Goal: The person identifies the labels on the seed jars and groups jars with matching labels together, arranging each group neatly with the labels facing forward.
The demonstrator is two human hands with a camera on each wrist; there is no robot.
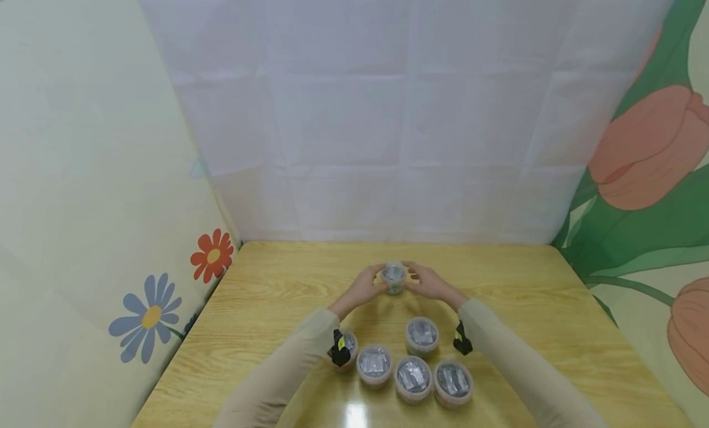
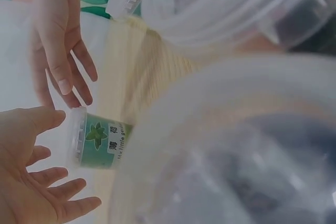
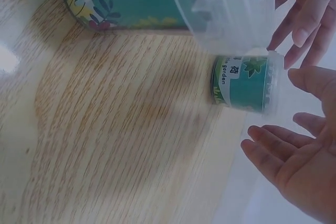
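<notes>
A small green plastic tub [image 1: 394, 278] with a clear lid and a leaf on its label [image 2: 98, 139] stands at the far middle of the table. My left hand [image 1: 366, 286] is at its left side, fingers spread and fingertips close to the lid. On the other side my right hand [image 1: 429, 282] mirrors it with loosely extended fingers. In the left wrist view the left hand [image 2: 37, 166] shows an open palm by the lid. From the right wrist the same tub [image 3: 244, 81] appears upright on the wood, beside the spread right hand [image 3: 304, 150].
Nearer me on the wooden table [image 1: 266, 280] stand several similar lidded tubs, among them a single one [image 1: 422, 336] behind a front row [image 1: 413, 379]. One tub [image 1: 348, 348] is partly hidden by my left wrist. A white cloth [image 1: 354, 120] hangs behind the table.
</notes>
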